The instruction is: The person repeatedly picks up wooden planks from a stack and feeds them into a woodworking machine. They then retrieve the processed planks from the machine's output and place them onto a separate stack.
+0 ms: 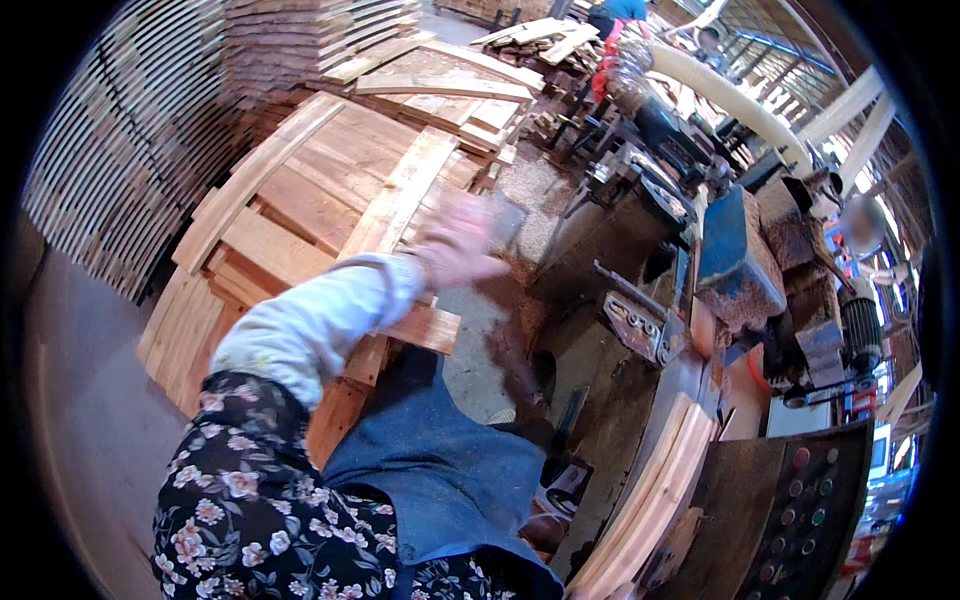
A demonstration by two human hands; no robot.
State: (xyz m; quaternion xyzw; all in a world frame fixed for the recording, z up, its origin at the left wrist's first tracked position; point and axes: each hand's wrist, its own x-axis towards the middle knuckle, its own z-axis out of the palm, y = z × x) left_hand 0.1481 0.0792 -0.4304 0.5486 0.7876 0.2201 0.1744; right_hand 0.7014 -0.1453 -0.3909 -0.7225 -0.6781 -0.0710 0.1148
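My left hand (460, 245), smeared by motion, is stretched out over the right side of a stack of wooden boards (310, 195). Its thumb stands apart from the blurred fingers, and I see nothing held in it. Beneath and beside the hand, a pale plank (405, 190) lies across the stack. A short board end (430, 328) juts out below my wrist. At lower right, several long narrow wood strips (655, 490) lie side by side along the machine. A sliver of what looks like my right hand (612, 592) shows at their near end; its fingers are hidden.
Tall layered stacks of boards (130, 130) rise at the left. A woodworking machine with a blue housing (735, 245) stands at the right, with a button panel (800, 510) nearer me. Pale ducts (735, 95) run behind it. Sawdust (535, 205) covers the floor between. Other people are farther back.
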